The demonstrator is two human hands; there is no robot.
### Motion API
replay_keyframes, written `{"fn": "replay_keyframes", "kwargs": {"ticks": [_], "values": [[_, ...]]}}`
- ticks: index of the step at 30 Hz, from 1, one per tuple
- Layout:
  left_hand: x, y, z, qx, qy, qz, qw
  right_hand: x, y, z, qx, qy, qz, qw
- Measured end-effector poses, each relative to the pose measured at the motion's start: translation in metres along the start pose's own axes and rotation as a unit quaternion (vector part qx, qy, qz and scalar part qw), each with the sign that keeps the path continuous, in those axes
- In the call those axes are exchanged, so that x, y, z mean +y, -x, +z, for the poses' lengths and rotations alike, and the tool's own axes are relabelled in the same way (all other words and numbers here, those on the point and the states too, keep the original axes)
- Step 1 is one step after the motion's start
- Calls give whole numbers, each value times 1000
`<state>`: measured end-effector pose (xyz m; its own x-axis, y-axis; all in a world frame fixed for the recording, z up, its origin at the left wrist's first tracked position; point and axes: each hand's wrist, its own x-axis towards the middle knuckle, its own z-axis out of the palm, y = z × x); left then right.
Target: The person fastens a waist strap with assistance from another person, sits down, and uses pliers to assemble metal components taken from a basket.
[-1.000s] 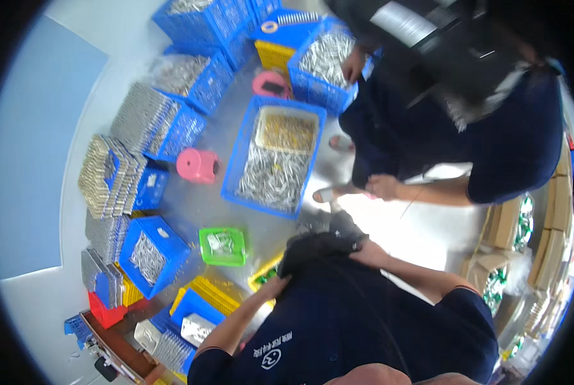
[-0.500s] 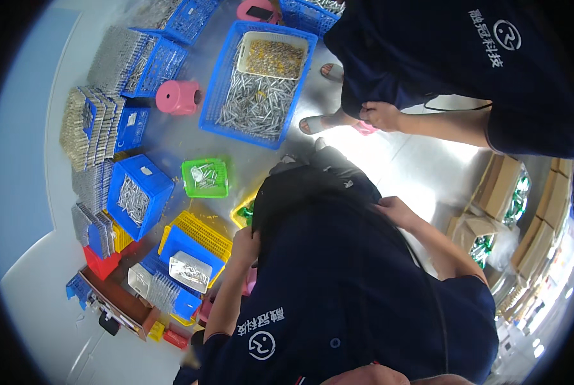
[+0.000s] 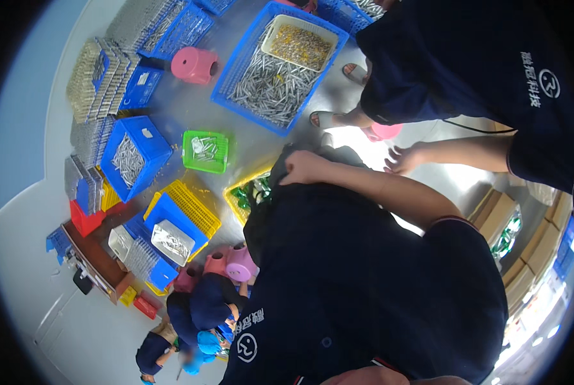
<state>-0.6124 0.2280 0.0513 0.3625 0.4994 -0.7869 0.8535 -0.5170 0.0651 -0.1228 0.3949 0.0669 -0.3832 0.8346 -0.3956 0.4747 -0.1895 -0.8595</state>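
Observation:
My right hand [image 3: 305, 168] lies across the dark cloth of my lap [image 3: 280, 192], its forearm crossing from the right. Its fingers are curled in, and whatever they may hold is hidden. My left hand does not show; my dark shirt fills that side. Just left of my lap stands a yellow basket [image 3: 231, 200] holding shiny green and clear packets [image 3: 259, 188]. A green basket [image 3: 221, 168] with silvery pieces in it is farther to the left.
A large blue crate [image 3: 226, 86] holds many metal tubes and a cream tray [image 3: 275, 32]. At the right, a co-worker's hand [image 3: 407, 158] hangs with fingers apart. Pink stools [image 3: 194, 65], blue bins [image 3: 155, 157] and cardboard boxes [image 3: 492, 215] stand around. Several people crouch at lower left.
My right hand has swung left across my lap. My left hand has gone out of sight. The view has shifted, showing crouching people and more of the yellow basket. The co-worker's hand has opened.

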Motion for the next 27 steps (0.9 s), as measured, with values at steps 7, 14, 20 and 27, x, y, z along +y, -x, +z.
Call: {"fn": "replay_keyframes", "kwargs": {"ticks": [7,14,20,27], "values": [[-66,119,98,18,23,11,1000,-60,3,25,-147,-85,-77,982],[-72,29,81,9,22,15,1000,-22,214,-32,211,-161,42,963],[81,-99,-217,-76,183,48,979,-18,238,31,260,-209,276,901],[212,-160,-314,35,312,354,881,-25,191,23,208,-165,334,904]]}}
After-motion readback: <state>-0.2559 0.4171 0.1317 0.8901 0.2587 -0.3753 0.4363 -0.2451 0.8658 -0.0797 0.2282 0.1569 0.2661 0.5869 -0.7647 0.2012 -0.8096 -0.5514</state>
